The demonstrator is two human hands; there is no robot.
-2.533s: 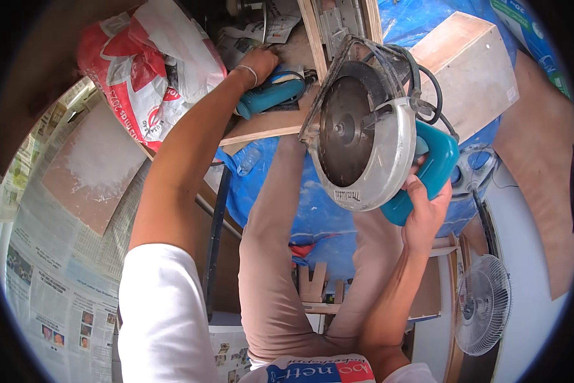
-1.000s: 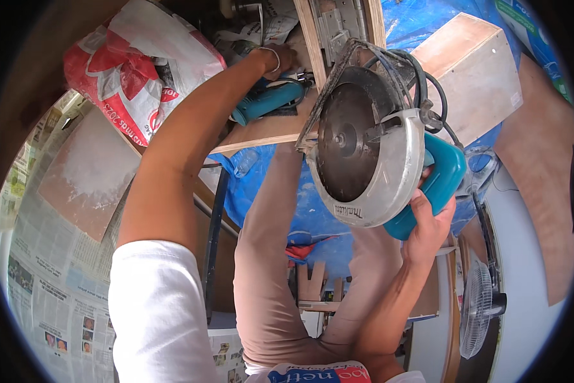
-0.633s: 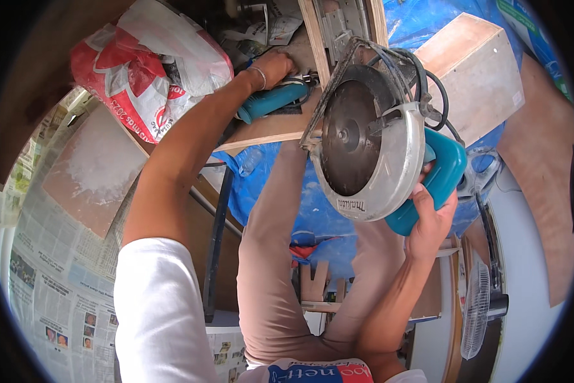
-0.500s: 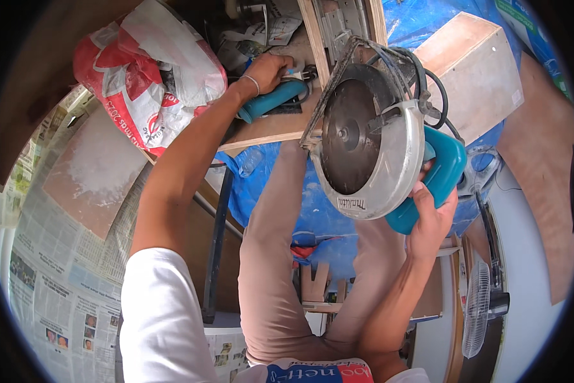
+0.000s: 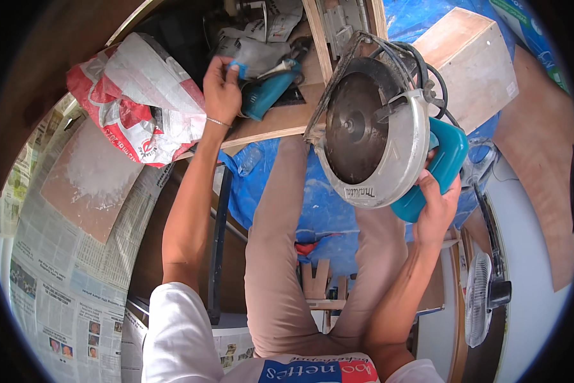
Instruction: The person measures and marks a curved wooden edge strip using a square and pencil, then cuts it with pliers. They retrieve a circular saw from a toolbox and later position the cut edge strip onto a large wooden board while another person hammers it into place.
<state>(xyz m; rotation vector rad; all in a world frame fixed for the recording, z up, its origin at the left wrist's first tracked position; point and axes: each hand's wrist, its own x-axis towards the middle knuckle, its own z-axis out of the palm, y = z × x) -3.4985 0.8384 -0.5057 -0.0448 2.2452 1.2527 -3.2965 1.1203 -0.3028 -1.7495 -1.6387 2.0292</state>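
My left hand (image 5: 223, 94) pinches a grey plastic packet (image 5: 258, 59) with blue at its near end, on a wooden shelf (image 5: 271, 125). Just right of those fingers lies a smaller teal power tool (image 5: 264, 96) with a cord and plug. My right hand (image 5: 435, 201) grips the teal handle (image 5: 445, 163) of a large circular saw (image 5: 354, 127), held over my lap, its round blade and metal guard toward the left. Black cords loop over the saw's upper part, and some of my right fingers are hidden inside the handle.
A red-and-white bag (image 5: 134, 105) lies left of the shelf. A wooden box (image 5: 465, 76) sits on blue tarp (image 5: 245, 198) at right. A fan (image 5: 478, 300) stands lower right. Newspaper (image 5: 57, 281) covers the left side. A curved plywood sheet (image 5: 542, 159) lies at far right.
My left hand has moved left and toward me, and the grey packet now shows in its fingers over the teal tool. The saw stays in my right hand, shifted only slightly.
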